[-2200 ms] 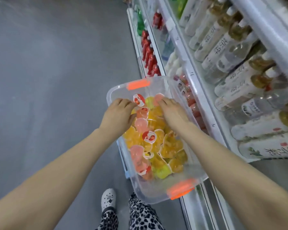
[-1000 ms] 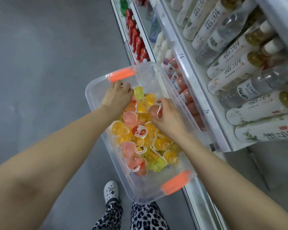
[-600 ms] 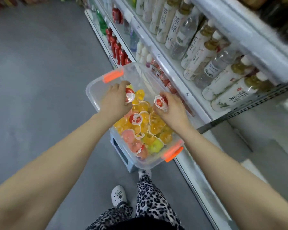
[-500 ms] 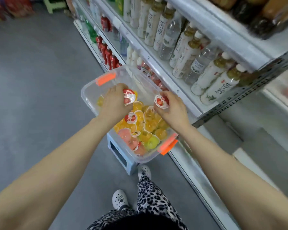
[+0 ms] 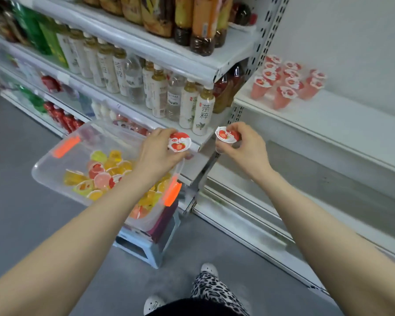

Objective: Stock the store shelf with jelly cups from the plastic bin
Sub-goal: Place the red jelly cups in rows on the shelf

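Premises: a shop aisle with a smooth grey floor (image 5: 32, 224) and a plain white wall behind the right-hand bay. A white metal store shelf (image 5: 328, 119) runs along the right of the view; its left bays are filled with upright bottled drinks (image 5: 201, 115), tiers one above another.

A clear plastic bin (image 5: 46, 169) with orange handles (image 5: 65, 145) sits on a small pale blue stool (image 5: 151, 252), close against the front of the shelving. It holds mixed jelly cups (image 5: 100, 176), yellow, orange, green and pink, lying at all angles.

On the right bay's board a cluster of pink jelly cups (image 5: 285, 83) stands upright near the back, lids up, narrow bases down, long axes vertical.

The left hand (image 5: 157, 151) is above the bin's shelf-side end, fingers (image 5: 162, 133) curled round a strawberry-lidded jelly cup (image 5: 179, 141). The round lid faces up towards the camera; the body is hidden by the hand, so its axis runs down and away.

The right hand (image 5: 244, 149) is in front of the shelving upright, below the level of the right bay's board, gripping a second strawberry-lidded jelly cup (image 5: 227, 135) at its rim. The lid is tilted up and slightly left. The two held cups are near one another but apart.

At the lower edge: leopard-print trousers (image 5: 214, 290) and a white perforated shoe (image 5: 154, 303).
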A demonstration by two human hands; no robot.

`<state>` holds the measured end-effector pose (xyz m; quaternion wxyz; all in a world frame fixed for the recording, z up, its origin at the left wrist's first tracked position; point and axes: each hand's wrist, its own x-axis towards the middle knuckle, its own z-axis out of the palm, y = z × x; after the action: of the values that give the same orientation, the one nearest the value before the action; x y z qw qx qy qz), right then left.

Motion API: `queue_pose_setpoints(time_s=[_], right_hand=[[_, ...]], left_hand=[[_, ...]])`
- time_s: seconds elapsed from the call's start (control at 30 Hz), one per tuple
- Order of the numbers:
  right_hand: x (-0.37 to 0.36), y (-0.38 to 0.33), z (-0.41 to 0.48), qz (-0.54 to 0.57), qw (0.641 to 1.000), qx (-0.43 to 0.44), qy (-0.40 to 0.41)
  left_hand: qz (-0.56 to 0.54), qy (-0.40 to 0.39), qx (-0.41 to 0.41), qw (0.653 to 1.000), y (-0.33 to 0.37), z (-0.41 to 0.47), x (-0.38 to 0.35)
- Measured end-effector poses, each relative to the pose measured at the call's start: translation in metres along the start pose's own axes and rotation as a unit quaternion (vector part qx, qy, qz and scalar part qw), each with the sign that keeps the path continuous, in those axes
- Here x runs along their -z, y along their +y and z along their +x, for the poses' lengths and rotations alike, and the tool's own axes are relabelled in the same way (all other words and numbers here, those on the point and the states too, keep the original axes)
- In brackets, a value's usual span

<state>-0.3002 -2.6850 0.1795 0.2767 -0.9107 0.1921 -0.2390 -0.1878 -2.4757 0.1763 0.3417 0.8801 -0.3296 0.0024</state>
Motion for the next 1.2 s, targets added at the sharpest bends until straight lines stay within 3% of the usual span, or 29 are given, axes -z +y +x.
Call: queue_pose_setpoints(time_s=[0.33,0.5,0.7,1.2], right_hand=[[0.136,0.068,0.017,-0.022,0.993,-0.014,0.118],[0.185,0.107,0.051,-0.044,0.989,-0.070,0.123],[0.191,0.147,0.093,-0.065,0.986,-0.133,0.074],[0.174,0.190,0.134,-0.057,0.995,-0.075,0.041]], left_hand=[[0.032,-0.037,-0.130,0.990,0.117,0.052,-0.062],[0.065,-0.018,-0.159,0.985,0.166,0.079,-0.090],[0.115,-0.001,-0.178,0.977,0.204,0.103,-0.110],[0.174,0.022,-0.199,0.964,0.243,0.149,-0.153]])
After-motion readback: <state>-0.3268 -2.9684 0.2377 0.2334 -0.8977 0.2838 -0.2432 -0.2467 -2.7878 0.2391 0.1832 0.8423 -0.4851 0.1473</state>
